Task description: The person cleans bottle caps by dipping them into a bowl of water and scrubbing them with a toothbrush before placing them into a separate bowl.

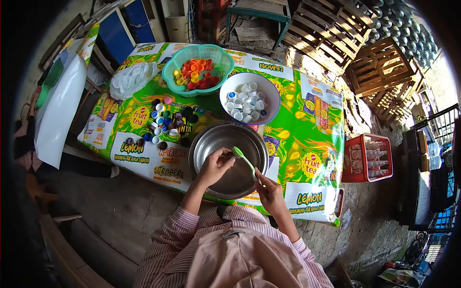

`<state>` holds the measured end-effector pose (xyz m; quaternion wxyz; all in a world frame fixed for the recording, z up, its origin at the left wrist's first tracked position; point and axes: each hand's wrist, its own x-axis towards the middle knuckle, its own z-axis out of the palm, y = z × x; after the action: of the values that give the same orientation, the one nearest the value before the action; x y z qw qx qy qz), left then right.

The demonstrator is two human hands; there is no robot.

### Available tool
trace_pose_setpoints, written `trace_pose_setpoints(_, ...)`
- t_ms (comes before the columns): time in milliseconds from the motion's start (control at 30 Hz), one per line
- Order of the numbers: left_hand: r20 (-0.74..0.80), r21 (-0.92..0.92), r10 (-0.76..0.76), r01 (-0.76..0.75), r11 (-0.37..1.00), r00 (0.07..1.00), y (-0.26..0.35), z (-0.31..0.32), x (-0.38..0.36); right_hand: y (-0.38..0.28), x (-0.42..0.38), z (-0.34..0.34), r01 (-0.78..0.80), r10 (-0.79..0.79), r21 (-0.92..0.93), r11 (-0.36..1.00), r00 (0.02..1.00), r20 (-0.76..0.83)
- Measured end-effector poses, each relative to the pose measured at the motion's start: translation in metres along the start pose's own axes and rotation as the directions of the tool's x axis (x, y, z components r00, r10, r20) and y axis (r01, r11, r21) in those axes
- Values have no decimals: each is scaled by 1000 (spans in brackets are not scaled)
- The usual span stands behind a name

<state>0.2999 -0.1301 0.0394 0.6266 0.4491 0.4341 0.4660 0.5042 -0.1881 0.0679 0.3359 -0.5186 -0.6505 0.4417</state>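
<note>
My right hand (270, 193) grips the lower end of a slim green-and-white toothbrush (246, 159), slanting up and left above the basin. Close to its upper end, my left hand (217, 167) has its thumb and fingers pinched together; what is between them, if anything, is hidden. Beneath both hands is a round metal basin (198, 150), at the table's near edge. Behind it stands a white bowl (275, 91) with white caps (246, 102) in it. A turquoise plastic basket (169, 72) holds red, orange and yellow caps (196, 72).
Loose black, white and blue caps (165, 120) lie left of the basin on the printed table cover (307, 134). A crumpled clear plastic bag (133, 80) is at the back left. To the table's right stands a red crate (354, 162); wooden pallets (379, 65) lean behind.
</note>
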Motion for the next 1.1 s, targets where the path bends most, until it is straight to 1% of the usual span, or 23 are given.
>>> trace_pose_setpoints(33,-42,246,79,-66,967,996,1,0,0,3,0,2,66,-69,-58,996,997,-44)
trace_pose_setpoints(67,-64,479,164,-113,870,984,2,0,0,4,-1,3,127,-137,-117,985,987,-84)
trace_pose_setpoints(100,-11,569,163,-128,813,987,4,-2,0,1,-1,7,125,-135,-117,985,987,-83)
trace_pose_setpoints(133,-12,567,160,-125,814,987,3,-1,-1,-5,-2,11,111,-122,-128,986,990,-78)
trace_pose_setpoints(200,-81,460,201,-143,877,976,1,1,0,-8,-2,14,99,-109,-138,986,991,-74)
trace_pose_setpoints(267,-78,448,206,-150,881,975,-2,-3,1,-3,-1,14,120,-140,-205,971,986,-87)
trace_pose_setpoints(300,-79,436,211,-157,886,974,-2,-4,1,-2,-1,13,103,-126,-209,972,987,-103)
trace_pose_setpoints(333,-76,435,209,-157,887,975,-2,-4,1,0,0,15,99,-124,-210,973,987,-106)
trace_pose_setpoints(400,-62,457,209,-158,875,976,-1,-4,1,3,2,17,113,-153,-216,970,972,-181)
trace_pose_setpoints(433,-59,456,208,-159,875,976,-1,-5,1,2,1,17,110,-151,-217,970,971,-183)
trace_pose_setpoints(533,-70,475,250,-188,860,966,1,-5,3,-7,-1,20,66,-102,-181,981,975,-198)
trace_pose_setpoints(600,-58,416,326,-274,867,943,3,-4,4,-13,-3,26,118,-145,-170,978,978,-153)
trace_pose_setpoints(633,-52,414,326,-277,867,944,5,-4,4,-12,-3,30,76,-99,-128,989,977,-188)
trace_pose_setpoints(733,-9,464,286,-249,850,958,7,-6,2,-3,0,31,46,-70,-111,993,971,-230)
trace_pose_setpoints(800,-21,434,273,-237,869,962,6,-7,3,-7,0,32,40,-66,-114,993,971,-229)
trace_pose_setpoints(867,-44,421,290,-245,873,956,5,-6,4,-17,-3,34,81,-115,-140,987,961,-253)
trace_pose_setpoints(900,-68,409,306,-254,877,950,5,-6,5,-21,-4,35,87,-124,-174,981,968,-216)
trace_pose_setpoints(933,-64,408,306,-255,877,950,6,-7,6,-18,-5,38,85,-123,-175,981,968,-220)
trace_pose_setpoints(1000,-7,456,291,-256,852,957,10,-9,5,-8,-3,43,39,-82,-183,982,969,-233)
trace_pose_setpoints(1033,-7,456,291,-256,852,957,9,-9,5,-6,0,44,77,-125,-170,982,948,-292)
trace_pose_setpoints(1100,-9,469,355,-310,827,935,6,-11,5,-9,-3,40,63,-113,-181,981,953,-283)
